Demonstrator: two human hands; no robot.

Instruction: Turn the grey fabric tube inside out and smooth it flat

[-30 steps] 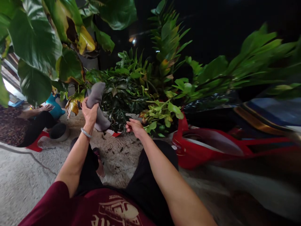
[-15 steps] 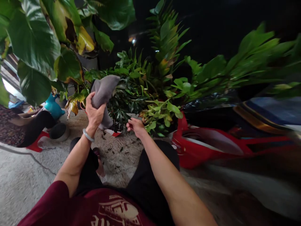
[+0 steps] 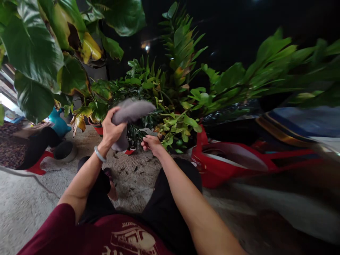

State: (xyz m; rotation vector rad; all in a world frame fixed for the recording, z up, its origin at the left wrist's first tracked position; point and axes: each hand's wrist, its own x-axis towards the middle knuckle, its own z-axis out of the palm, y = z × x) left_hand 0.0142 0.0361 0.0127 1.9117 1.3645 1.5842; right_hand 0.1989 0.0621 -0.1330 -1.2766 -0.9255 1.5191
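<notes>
A grey cloth (image 3: 134, 110) is bunched in my left hand (image 3: 111, 129), whose fingers and thumb are closed round its middle. Its upper end sticks out to the right, blurred by motion, and the other end hangs below the hand. To the right, my right hand (image 3: 152, 143) is apart from the cloth, with fingers curled together beside the dark narrow leaves of a potted plant (image 3: 135, 136). Whatever its fingertips may pinch is too small to make out. Yellow-green leaves (image 3: 176, 129) spread just right of that hand.
A red bag (image 3: 225, 164) stands on the floor at right. Large-leaved plants (image 3: 34, 46) hang over the upper left. Beyond my left arm are a dark bucket (image 3: 65, 150), a teal object (image 3: 57, 122) and a person (image 3: 16, 145) on a red stool (image 3: 39, 163).
The grey cloth's upper end has swung down and to the right as my left hand turned slightly. My right hand has barely moved. The whole view has shifted a little.
</notes>
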